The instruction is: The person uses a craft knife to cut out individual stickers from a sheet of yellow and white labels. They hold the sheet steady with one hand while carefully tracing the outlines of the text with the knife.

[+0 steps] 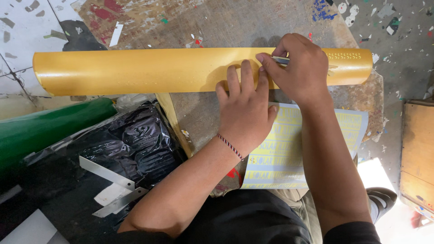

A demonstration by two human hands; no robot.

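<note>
A worn wooden board [253, 27], stained with paint, is seen as the work surface, stretching from the far side toward the person. Across its far part a long roll of yellow vinyl [135, 71] is laid, running from the left edge of the scene to the right, where a row of small cut marks can be made out near its end. To the near left a green roll [49, 126] is lying beside crumpled black plastic [135, 140], on which two pale metal strips [110, 178] are rested. On the near part of the board, under the forearms, a pale sheet printed in yellow [289, 153] is spread.

The left hand [246, 115] is pressed flat on the yellow roll, fingers spread and extended, nothing being gripped; a thin braided band is worn at its wrist. The right hand [298, 68] is placed just to the right of it, touching its fingertips, and is closed around a slim cutter [280, 59], whose tip is held against the roll's surface. The blade itself is mostly hidden by the fingers.
</note>
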